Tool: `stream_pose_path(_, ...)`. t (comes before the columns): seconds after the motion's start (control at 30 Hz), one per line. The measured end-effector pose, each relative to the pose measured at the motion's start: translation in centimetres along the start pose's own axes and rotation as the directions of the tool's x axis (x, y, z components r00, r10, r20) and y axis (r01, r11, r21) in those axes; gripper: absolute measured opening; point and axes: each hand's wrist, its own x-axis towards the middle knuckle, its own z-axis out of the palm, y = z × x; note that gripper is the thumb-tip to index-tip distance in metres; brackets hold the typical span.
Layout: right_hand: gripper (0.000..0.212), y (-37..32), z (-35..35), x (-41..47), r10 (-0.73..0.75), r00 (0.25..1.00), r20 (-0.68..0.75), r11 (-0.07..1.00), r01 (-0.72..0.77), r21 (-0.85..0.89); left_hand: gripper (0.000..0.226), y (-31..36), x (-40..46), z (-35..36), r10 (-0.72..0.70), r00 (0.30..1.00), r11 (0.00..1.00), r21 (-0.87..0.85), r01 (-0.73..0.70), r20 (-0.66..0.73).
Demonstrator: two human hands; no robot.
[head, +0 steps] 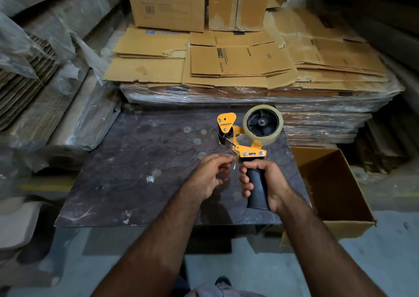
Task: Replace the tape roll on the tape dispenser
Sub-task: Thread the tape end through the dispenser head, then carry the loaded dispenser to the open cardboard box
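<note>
Right hand [260,183] wrapped tight around black moulded handle of yellow metal handheld tape dispenser [243,142], held upright just above dark mottled stone-look tabletop [140,160]. Left hand [209,176] pinched narrow, thumb and forefinger closed on loose end of clear tape strip [233,163], just beside the dispenser's blade end. Clear glossy tape roll [263,123] already seated on black spoked hub, upper right of the frame plate. Looks like threading stage, roll mounted, leader being fed or pulled through the front.

Risks, judged from here:
- Tape end folding back and sticking to itself or to fingertips; thin clear film, hard to see, sticky side unclear.
- Strip routed wrong side of black roller [225,132] under the yellow branded flap; would then not dispense.
- Fingers close to serrated cutter; slip while tugging could nick skin.
- Pull at an angle could tear or split the leader, or wrinkle it across the roller.
- Roll possibly mounted adhesive side wrong way; cannot tell from this view.
- Hard tug could drag the roll off the hub if not pushed fully home; seating depth not visible.

Look of dispenser: yellow painted plate, dark printed logo, bright screws near handle neck, black roller and hub, tape roll thick and near full, pale translucent rim. Open brown cardboard box [328,183] at right of table, flattened cartons [238,61] stacked behind.
</note>
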Motion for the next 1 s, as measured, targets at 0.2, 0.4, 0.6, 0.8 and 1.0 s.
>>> stream_pose_path(0.2,0.015,0.3,-0.1,-0.2,-0.002,1.0,0.012,1.0,0.002,-0.005,0.009,-0.1,-0.3,0.4,0.016,1.0,0.998,-0.056,-0.017,-0.022)
stream_pose_path(0.4,0.017,0.2,-0.9,-1.1,-0.025,1.0,-0.002,1.0,0.025,0.017,0.007,0.1,-0.1,-0.3,-0.105,0.991,0.985,-0.147,0.092,-0.082)
stream_pose_path(0.6,0.019,0.2,-2.0,-2.3,-0.039,0.998,-0.049,0.999,0.04,0.0,0.005,0.6,0.1,-0.2,-0.142,0.983,0.974,-0.195,0.118,-0.114)
stream_pose_path(0.8,0.016,0.2,-3.3,-3.6,-0.065,0.993,-0.095,0.998,0.067,0.012,0.015,0.5,0.9,0.4,-0.136,0.989,0.984,-0.125,0.128,-0.05)
stream_pose_path(1.0,0.014,-0.1,-4.8,-4.6,-0.109,0.985,-0.13,0.991,0.117,0.059,0.017,0.0,1.9,1.4,-0.139,0.986,0.989,-0.03,0.142,0.089)
